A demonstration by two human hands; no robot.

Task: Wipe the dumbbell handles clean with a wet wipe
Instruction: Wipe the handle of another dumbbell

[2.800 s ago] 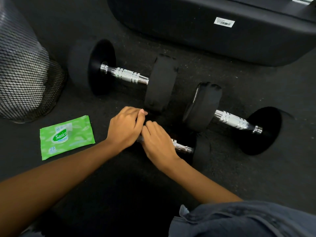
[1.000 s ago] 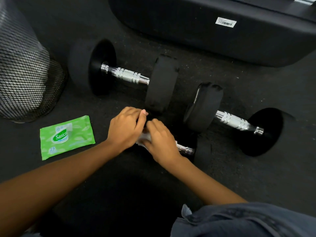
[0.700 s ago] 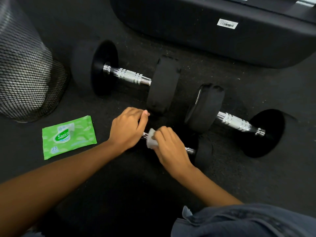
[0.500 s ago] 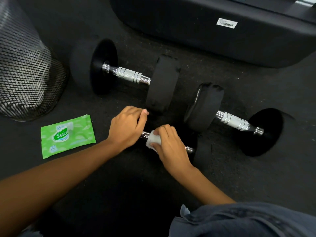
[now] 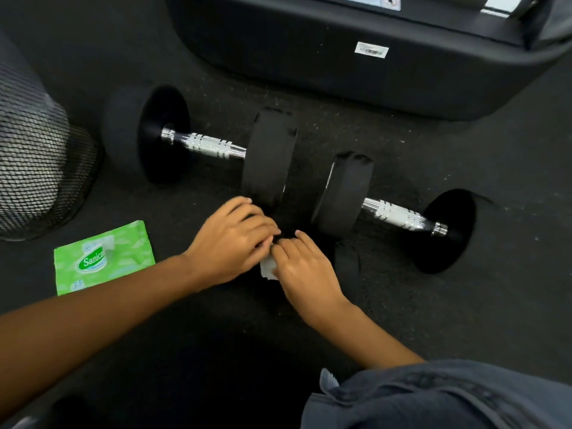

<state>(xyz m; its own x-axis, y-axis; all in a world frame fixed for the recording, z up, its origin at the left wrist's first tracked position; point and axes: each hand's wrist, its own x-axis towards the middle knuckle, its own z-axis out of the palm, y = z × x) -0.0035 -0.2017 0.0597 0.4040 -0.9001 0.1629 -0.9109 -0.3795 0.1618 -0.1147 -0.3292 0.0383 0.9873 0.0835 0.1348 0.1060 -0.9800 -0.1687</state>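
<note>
At the middle of the floor, the right hand (image 5: 305,267) curls round a white wipe (image 5: 267,270) on the nearest dumbbell (image 5: 346,258), its handle hidden beneath. The left hand (image 5: 230,243) curls over the other end. Best done by holding that end firm and twisting the wipe along the bar.

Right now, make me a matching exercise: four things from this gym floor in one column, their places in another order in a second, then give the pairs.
Things:
1 green wipe pack
2 mesh bin
3 white wipe
4 barcode label

Places:
A on the black machine base
B between the left hand and right hand
C at the far left edge
D flat on the floor, beside the left forearm

Pairs: 1-D, 2-C, 3-B, 4-A.
</note>
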